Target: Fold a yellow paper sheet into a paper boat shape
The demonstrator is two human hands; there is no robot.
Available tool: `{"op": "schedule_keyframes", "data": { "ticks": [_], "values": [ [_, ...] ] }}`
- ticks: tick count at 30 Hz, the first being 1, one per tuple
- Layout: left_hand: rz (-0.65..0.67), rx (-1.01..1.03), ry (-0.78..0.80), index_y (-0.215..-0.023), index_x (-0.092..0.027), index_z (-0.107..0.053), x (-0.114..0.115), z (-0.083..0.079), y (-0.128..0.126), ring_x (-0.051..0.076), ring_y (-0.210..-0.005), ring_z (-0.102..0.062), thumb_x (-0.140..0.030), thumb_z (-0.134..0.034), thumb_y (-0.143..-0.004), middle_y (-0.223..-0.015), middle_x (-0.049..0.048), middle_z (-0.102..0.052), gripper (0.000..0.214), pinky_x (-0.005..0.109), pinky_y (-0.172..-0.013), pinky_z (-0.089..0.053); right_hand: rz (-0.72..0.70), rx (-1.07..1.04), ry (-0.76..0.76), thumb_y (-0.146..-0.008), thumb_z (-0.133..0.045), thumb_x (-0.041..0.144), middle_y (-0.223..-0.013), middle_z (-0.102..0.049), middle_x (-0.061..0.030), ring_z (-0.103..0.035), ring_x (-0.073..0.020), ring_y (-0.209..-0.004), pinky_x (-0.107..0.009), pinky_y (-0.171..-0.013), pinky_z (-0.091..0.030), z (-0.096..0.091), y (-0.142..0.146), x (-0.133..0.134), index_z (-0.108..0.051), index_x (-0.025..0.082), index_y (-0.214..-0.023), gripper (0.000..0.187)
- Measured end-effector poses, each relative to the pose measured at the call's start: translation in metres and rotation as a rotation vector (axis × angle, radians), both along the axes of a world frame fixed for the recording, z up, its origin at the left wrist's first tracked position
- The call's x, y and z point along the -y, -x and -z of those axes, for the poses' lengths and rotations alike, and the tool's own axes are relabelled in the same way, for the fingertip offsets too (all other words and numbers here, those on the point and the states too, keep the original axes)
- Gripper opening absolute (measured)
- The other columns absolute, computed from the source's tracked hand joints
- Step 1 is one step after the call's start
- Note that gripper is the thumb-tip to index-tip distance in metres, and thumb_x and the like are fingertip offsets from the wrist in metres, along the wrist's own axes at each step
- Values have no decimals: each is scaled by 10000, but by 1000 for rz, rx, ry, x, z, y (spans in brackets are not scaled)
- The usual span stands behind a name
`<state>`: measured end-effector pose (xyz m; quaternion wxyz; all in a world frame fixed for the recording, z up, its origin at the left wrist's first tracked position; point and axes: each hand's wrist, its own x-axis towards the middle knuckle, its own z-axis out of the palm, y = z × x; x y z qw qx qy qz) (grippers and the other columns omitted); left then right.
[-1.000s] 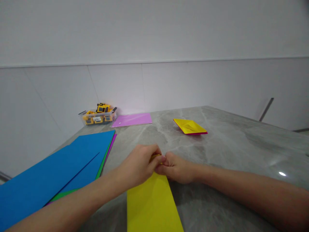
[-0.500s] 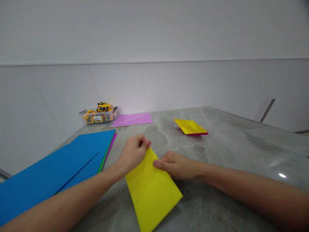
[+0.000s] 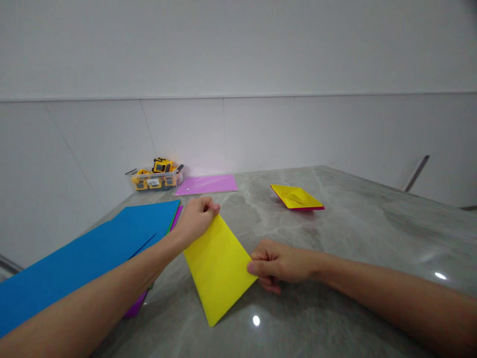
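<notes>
A folded yellow paper sheet (image 3: pixel 218 268) lies slanted on the grey marble table (image 3: pixel 354 233) in front of me. My left hand (image 3: pixel 196 217) pinches its far corner with closed fingers. My right hand (image 3: pixel 276 263) is curled and pinches the sheet's right corner at the table surface. Both forearms reach in from the bottom of the view.
A stack of blue, green and purple sheets (image 3: pixel 93 253) lies at the left. A pink sheet (image 3: pixel 206 184) and a clear tub of yellow toy vehicles (image 3: pixel 154 179) sit near the wall. A folded yellow paper shape (image 3: pixel 297 197) rests farther back right.
The yellow sheet has been turned counter-clockwise. My left hand moved away and left with one corner, while my right hand shifted right and nearer along the sheet's edge.
</notes>
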<state>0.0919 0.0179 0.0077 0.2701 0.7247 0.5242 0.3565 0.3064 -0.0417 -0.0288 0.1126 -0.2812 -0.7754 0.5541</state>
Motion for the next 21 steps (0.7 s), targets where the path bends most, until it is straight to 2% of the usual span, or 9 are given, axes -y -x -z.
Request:
{"op": "schedule_keyframes", "data": {
  "ticks": [2,4,7,11,13,14,16,18,21],
  "values": [
    [55,-42,48,-555,-203,-422,-2,-6,6,98,-423,-352,-398,-516,-716,-473,-55,-386,269,210,-420,-214,-25,-6,-31,-884,-424,474,-481,-483,23,-394,-60,-412,-188,-426,-305,1,-3,1,-478,154,-544,471],
    [136,-98,91,-505,-195,-442,-4,-15,14,95,-418,-354,-399,-594,-661,-454,-55,-392,298,208,-415,-218,7,-7,-87,-878,-440,455,-495,-503,16,-397,-64,-422,-186,-423,-292,2,-5,0,-493,150,-551,450],
    [286,-210,183,-484,-184,-523,-2,-28,29,116,-423,-429,-359,-679,-608,-444,-37,-468,265,209,-411,-259,167,-35,-223,-854,-475,444,-506,-489,20,-386,-73,-442,-194,-425,-264,5,-7,-5,-499,151,-577,404],
    [686,-353,528,-628,-194,-636,13,-32,30,148,-487,-507,-362,-659,-695,-559,-4,-581,182,225,-449,-354,376,-111,-398,-835,-477,455,-516,-317,51,-307,-79,-478,-209,-444,-209,7,-9,-16,-390,177,-565,397],
    [811,-354,602,-655,-200,-638,22,-27,20,144,-493,-490,-351,-601,-750,-579,-5,-577,182,231,-462,-357,414,-109,-482,-831,-479,447,-532,-270,51,-264,-81,-495,-224,-457,-183,8,-9,-20,-356,179,-550,408],
    [808,-357,562,-639,-200,-621,26,-23,13,136,-472,-458,-330,-569,-769,-558,-12,-552,191,229,-444,-326,430,-99,-517,-832,-480,435,-534,-273,50,-262,-82,-502,-229,-464,-181,8,-9,-21,-364,176,-547,403],
    [698,-373,318,-572,-195,-565,31,-14,1,118,-441,-382,-253,-538,-762,-503,-28,-483,200,232,-425,-243,478,-69,-570,-842,-481,403,-532,-326,41,-292,-87,-510,-234,-475,-197,9,-10,-21,-432,162,-559,374],
    [552,-423,96,-529,-189,-516,34,-6,-8,116,-450,-372,-186,-504,-746,-484,-28,-452,218,245,-441,-207,511,-48,-596,-844,-498,376,-556,-428,26,-350,-92,-526,-228,-485,-228,10,-10,-21,-554,144,-633,318],
    [429,-524,-103,-542,-184,-520,37,5,-14,120,-465,-398,-113,-465,-721,-489,-16,-467,200,258,-468,-195,472,-3,-614,-838,-547,353,-590,-523,15,-406,-94,-540,-216,-494,-263,9,-10,-18,-666,146,-751,254]
  ]
}}
